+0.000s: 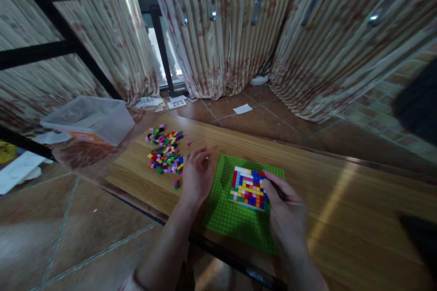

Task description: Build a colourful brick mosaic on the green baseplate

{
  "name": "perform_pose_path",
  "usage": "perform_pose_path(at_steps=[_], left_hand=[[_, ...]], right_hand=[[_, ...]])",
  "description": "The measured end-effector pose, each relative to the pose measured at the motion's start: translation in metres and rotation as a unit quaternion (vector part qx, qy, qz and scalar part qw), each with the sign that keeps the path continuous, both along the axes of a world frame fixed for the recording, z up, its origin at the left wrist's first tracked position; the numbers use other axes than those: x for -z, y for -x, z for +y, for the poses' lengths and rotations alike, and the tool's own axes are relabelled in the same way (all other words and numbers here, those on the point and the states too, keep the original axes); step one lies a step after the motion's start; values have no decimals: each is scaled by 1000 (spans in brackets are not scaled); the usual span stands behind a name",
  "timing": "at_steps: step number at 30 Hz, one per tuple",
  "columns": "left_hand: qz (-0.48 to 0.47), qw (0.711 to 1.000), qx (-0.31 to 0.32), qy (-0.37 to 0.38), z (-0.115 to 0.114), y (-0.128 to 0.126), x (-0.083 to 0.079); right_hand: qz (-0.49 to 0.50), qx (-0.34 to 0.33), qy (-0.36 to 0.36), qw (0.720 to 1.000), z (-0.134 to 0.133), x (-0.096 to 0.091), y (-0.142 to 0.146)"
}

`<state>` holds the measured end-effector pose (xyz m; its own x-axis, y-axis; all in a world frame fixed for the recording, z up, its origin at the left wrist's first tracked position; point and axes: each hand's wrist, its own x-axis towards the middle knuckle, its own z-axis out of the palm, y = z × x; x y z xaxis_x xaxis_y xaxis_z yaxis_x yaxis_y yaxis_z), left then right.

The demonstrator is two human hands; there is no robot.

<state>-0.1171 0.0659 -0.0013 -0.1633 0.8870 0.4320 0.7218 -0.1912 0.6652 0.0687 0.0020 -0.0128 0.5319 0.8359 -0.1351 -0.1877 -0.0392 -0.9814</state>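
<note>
A green baseplate (232, 211) lies on the wooden table (327, 200), with a square patch of coloured bricks (248, 187) built near its far side. My right hand (285, 211) rests at the patch's right edge, fingers pressed together on the bricks. My left hand (197, 173) lies at the plate's left edge, fingers curled, beside a loose pile of small coloured bricks (165, 151). One stray brick (176, 184) sits near that hand's wrist. I cannot make out whether the left fingers hold anything.
A clear plastic tub (89, 119) stands at the table's far left corner. Black metal frame bars (68, 36) cross overhead and at left. Striped curtains (307, 41) hang behind. Papers (243, 109) lie on the tiled floor. A dark blurred shape (418, 100) sits at right.
</note>
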Motion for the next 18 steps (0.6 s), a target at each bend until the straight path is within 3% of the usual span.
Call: perform_pose_path(at_steps=[2, 8, 12, 15, 18], left_hand=[[1, 1000, -3, 2, 1, 2, 1], [-11, 999, 37, -4, -3, -9, 7], [-58, 996, 69, -13, -6, -15, 9], [-79, 992, 92, -32, -10, -19, 6], [-93, 988, 116, -45, -14, -24, 1]], right_hand=[[20, -1, -11, 1000, 1, 1, 2], [-62, 32, -66, 995, -1, -5, -17], [-109, 42, -49, 992, -9, -7, -37], [-174, -26, -7, 984, -13, -5, -47], [-259, -115, 4, 959, -16, -4, -52]])
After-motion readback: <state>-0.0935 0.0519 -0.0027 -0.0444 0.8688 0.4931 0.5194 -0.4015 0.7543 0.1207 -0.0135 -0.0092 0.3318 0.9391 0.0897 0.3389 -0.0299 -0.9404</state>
